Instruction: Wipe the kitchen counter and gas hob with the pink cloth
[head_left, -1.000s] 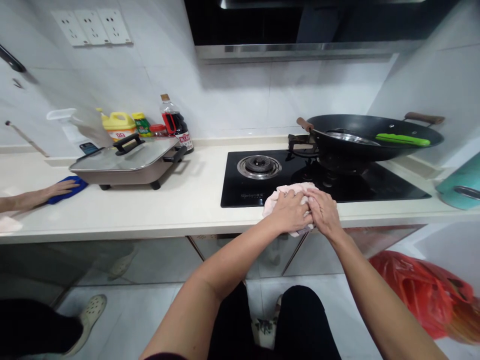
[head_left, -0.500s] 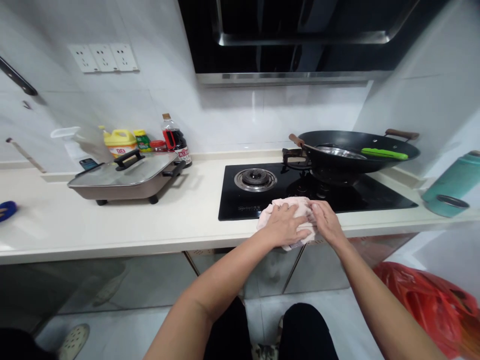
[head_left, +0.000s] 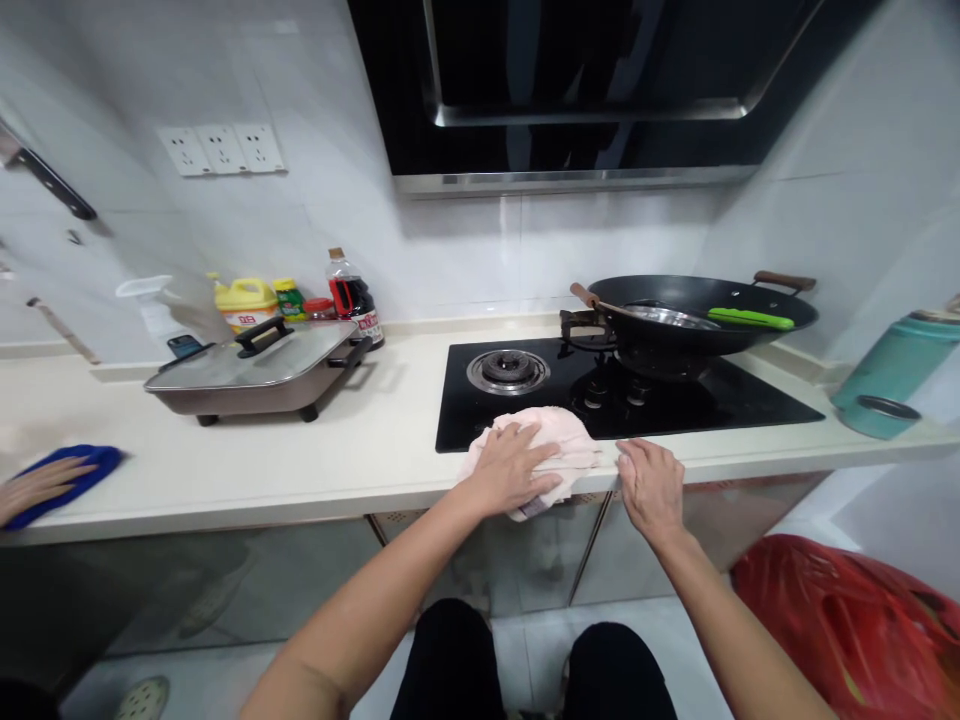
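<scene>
My left hand [head_left: 511,468] lies flat and open, fingers spread, on a folded pink cloth [head_left: 570,440]. The cloth covers the front left edge of the black gas stove [head_left: 510,405] and part of the counter, and one corner hangs over the counter's front edge. To the right of the cloth, apart from it, my right hand [head_left: 652,487] rests at the counter's front edge. Its fingers are loosely curled together, and nothing shows in them. A large black wok [head_left: 694,340] stands on the right burner, with a green-handled utensil [head_left: 750,318] in it.
Another person's hand [head_left: 45,487] presses a blue cloth [head_left: 97,462] on the counter at far left. A lidded electric pan [head_left: 255,395] and a soy sauce bottle [head_left: 352,300] stand left of the stove. A teal bottle [head_left: 892,365] and a red bag [head_left: 847,610] are right.
My left hand has slid the pink cloth left and towards me. My right hand has come off the cloth onto the counter edge. The other person's hand has come into view.
</scene>
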